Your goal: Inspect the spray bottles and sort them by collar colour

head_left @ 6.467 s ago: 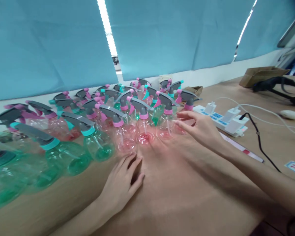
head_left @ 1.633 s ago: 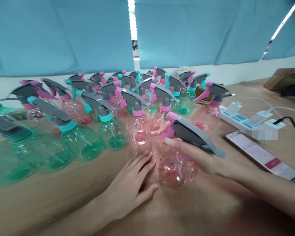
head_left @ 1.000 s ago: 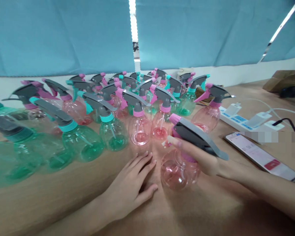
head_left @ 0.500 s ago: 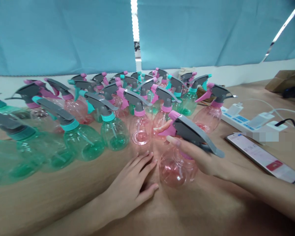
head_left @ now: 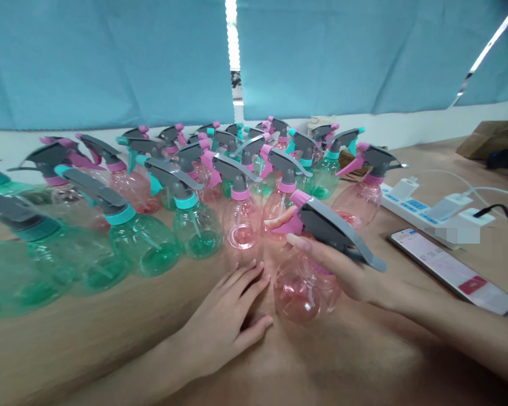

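My right hand is wrapped round the neck of a pink spray bottle, whose grey and pink trigger head points up and to the left. One fingertip shows at the pink trigger, and the thumb lies along the near side. My left hand lies on the wooden table with its fingers spread, just left of that bottle and apart from it. Beyond the left hand stand a green spray bottle with a turquoise collar and another pink spray bottle, both upright.
Several more green and pink spray bottles crowd the table at the left and back. On the right lie a phone with a lit screen and a white power strip with plugs and cables. A blue curtain hangs behind.
Nearly nothing differs: both hands and the held spray bottle stay in place. The digits on the phone screen have changed.
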{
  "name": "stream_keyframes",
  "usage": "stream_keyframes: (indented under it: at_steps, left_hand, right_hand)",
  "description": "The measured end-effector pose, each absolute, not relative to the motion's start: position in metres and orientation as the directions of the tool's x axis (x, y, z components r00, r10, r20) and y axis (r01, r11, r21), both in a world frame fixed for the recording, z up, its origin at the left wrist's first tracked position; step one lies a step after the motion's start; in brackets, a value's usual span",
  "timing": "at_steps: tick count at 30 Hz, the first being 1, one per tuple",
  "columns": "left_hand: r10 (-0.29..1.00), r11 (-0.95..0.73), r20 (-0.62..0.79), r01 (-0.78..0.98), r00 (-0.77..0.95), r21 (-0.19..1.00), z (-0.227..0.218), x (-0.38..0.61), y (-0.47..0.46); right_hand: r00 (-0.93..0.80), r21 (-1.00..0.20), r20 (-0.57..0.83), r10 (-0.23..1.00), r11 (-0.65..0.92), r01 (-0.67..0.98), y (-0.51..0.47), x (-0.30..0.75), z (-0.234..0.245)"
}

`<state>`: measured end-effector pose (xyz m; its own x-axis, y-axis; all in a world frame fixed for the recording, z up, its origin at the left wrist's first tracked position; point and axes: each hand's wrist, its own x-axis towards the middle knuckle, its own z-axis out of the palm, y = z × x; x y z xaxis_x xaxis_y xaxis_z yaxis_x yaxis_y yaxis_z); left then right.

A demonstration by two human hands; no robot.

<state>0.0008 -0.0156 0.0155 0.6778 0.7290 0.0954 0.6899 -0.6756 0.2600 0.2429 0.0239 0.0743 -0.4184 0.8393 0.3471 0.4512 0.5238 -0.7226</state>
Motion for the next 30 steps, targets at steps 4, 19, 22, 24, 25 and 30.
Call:
stream_keyframes:
  at_steps: [4, 19, 22, 24, 25, 30]
  left_hand:
    - [0.734, -0.670, 0.095, 0.696, 0.672, 0.258, 0.017, 0.001, -0.016]
    - [0.728, -0.676, 0.095, 0.689, 0.679, 0.261, 0.017, 0.000, -0.016]
    - [0.726, -0.678, 0.089, 0.688, 0.682, 0.261, 0.017, 0.000, -0.016]
    - [0.725, -0.678, 0.090, 0.685, 0.683, 0.266, 0.016, 0.000, -0.016]
    - [0.725, -0.679, 0.093, 0.683, 0.683, 0.269, 0.016, 0.000, -0.016]
    - [0.730, -0.674, 0.105, 0.685, 0.676, 0.277, 0.017, 0.001, -0.015]
  right_hand:
    - [-0.374, -0.712, 0.358, 0.855, 0.509, 0.483, 0.022, 0.237, 0.076]
    - [-0.455, -0.820, 0.281, 0.845, 0.457, 0.344, 0.023, 0.230, 0.081]
    - [-0.472, -0.837, 0.242, 0.848, 0.428, 0.341, 0.024, 0.231, 0.081]
    - [-0.462, -0.837, 0.254, 0.850, 0.432, 0.336, 0.024, 0.231, 0.080]
    - [-0.456, -0.837, 0.266, 0.849, 0.438, 0.328, 0.025, 0.231, 0.079]
    - [-0.476, -0.864, 0.254, 0.842, 0.419, 0.281, 0.027, 0.229, 0.077]
